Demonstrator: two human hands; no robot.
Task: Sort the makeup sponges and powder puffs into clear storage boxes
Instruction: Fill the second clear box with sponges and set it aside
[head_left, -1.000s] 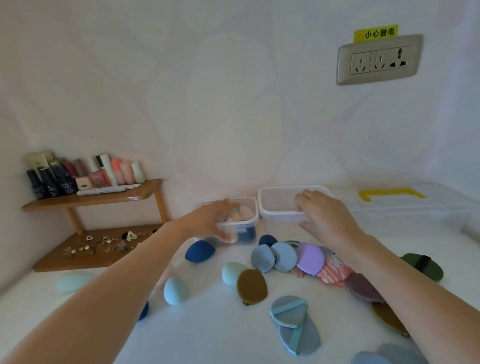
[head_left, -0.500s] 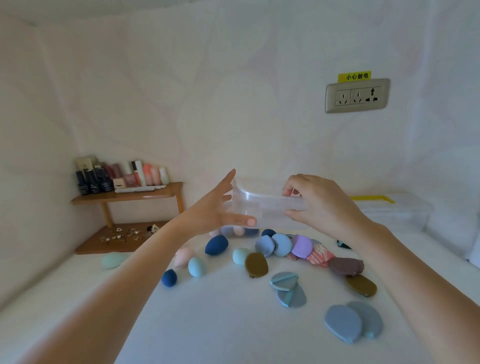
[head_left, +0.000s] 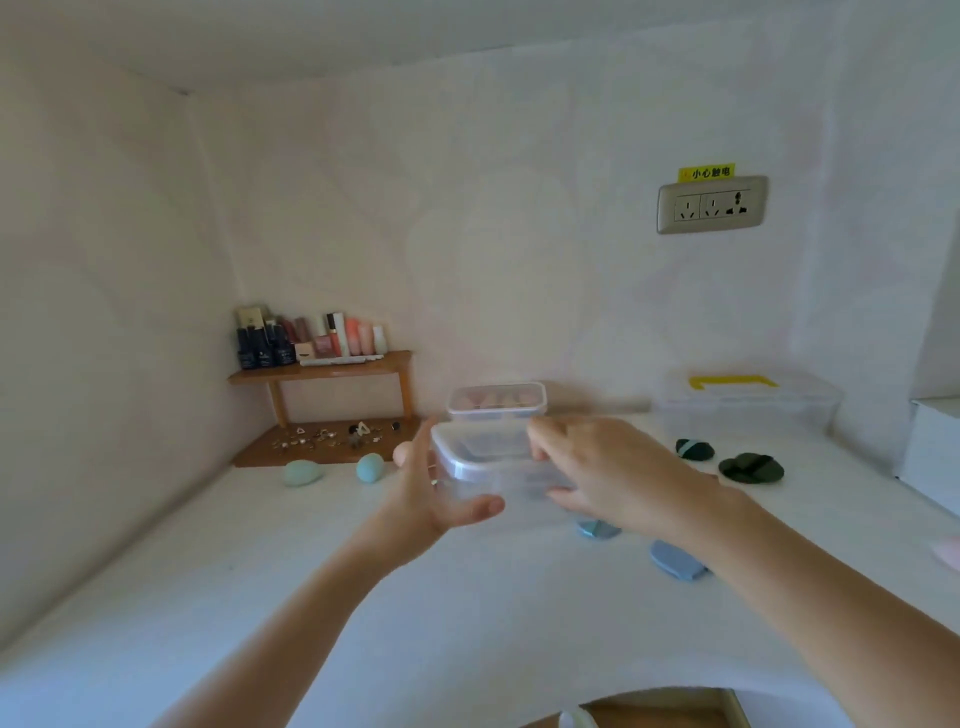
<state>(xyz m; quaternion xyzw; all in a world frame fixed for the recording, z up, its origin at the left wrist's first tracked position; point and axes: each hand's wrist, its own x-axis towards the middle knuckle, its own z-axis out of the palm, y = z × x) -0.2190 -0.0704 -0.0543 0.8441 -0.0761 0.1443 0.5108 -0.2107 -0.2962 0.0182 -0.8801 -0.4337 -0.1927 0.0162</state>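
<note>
White table (head_left: 260, 597), pale wall (head_left: 467, 234) | left hand (head_left: 431, 499) and right hand (head_left: 613, 478) grip clear box (head_left: 483, 457) at its two ends, fingers curled round it, held above table | second box (head_left: 540, 400) just behind, pink sponges (head_left: 488, 401) inside | teal sponges (head_left: 303, 473) left by shelf (head_left: 322, 369) | green puffs (head_left: 750, 467) right, blue puffs (head_left: 675, 560) near right wrist

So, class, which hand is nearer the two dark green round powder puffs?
Right. The right hand is left of the dark green puffs; the left hand is farther left, across the clear plastic box both hold.
</note>
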